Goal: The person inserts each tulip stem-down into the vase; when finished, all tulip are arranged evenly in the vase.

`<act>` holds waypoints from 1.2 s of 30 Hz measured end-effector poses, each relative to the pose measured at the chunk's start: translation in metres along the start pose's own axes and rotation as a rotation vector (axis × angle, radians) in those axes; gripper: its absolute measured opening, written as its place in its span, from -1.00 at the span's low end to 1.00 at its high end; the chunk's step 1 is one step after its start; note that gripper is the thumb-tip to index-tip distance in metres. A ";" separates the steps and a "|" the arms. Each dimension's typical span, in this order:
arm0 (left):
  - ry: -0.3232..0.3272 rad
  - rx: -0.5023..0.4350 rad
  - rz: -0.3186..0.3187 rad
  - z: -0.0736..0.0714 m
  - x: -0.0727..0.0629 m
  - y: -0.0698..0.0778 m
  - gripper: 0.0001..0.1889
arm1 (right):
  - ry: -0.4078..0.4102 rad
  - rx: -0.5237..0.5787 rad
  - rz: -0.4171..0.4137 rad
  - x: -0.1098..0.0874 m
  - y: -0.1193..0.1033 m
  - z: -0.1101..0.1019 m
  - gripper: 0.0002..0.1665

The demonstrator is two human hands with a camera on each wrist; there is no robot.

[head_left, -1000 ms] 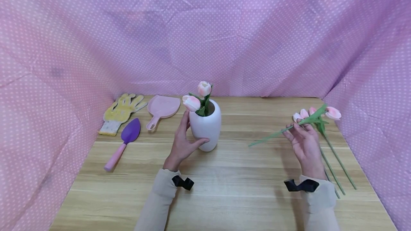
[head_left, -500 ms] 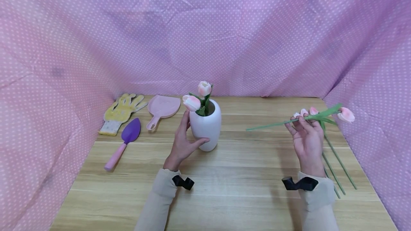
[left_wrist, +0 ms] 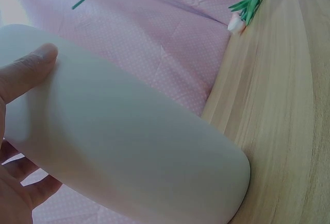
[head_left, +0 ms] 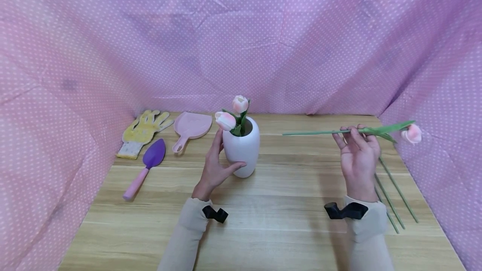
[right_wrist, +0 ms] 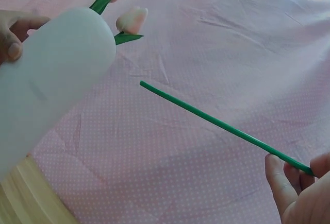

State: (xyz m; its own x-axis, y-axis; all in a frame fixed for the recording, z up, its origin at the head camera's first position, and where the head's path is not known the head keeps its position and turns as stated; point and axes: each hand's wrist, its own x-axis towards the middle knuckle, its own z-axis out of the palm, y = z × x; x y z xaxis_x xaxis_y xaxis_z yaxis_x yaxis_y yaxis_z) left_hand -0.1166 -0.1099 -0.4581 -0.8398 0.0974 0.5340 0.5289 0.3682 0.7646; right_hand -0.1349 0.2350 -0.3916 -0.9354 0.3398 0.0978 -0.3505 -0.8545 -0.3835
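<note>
A white vase [head_left: 242, 152] stands on the table, and two pink-and-white tulips [head_left: 226, 121] rise from its mouth. My left hand [head_left: 216, 166] grips the vase from its left side, thumb across the front and fingers behind. In my right hand [head_left: 358, 158] a single tulip is pinched by its green stem [head_left: 308, 133]. That tulip lies nearly level above the table, its bloom [head_left: 412, 133] to the right and the bare stem end pointing left toward the vase. The right wrist view shows the stem end [right_wrist: 154, 88] apart from the vase, near its mouth.
Several tulip stems [head_left: 397, 189] lie on the table at the right, their blooms hidden behind my right hand in the head view. On the left are a yellow-and-white glove [head_left: 141, 133], a purple trowel [head_left: 153, 154] and a pink dustpan [head_left: 192, 124]. Pink dotted cloth [head_left: 241, 45] surrounds the table.
My right hand has raised the tulip and turned it from slanting to nearly level, its stem end rising and shifting slightly left. The left hand and vase have stayed put.
</note>
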 end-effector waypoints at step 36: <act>-0.010 -0.006 -0.039 0.000 0.000 0.000 0.23 | -0.293 -0.276 -0.042 -0.005 0.054 0.083 -0.84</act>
State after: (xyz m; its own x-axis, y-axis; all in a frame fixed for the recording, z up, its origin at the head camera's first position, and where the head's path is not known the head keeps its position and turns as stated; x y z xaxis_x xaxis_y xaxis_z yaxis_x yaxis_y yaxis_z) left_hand -0.1164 -0.1099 -0.4577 -0.8610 0.0924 0.5001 0.4965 0.3659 0.7871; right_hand -0.1528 0.1548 -0.3369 -0.9085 0.2114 0.3606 -0.3998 -0.6912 -0.6019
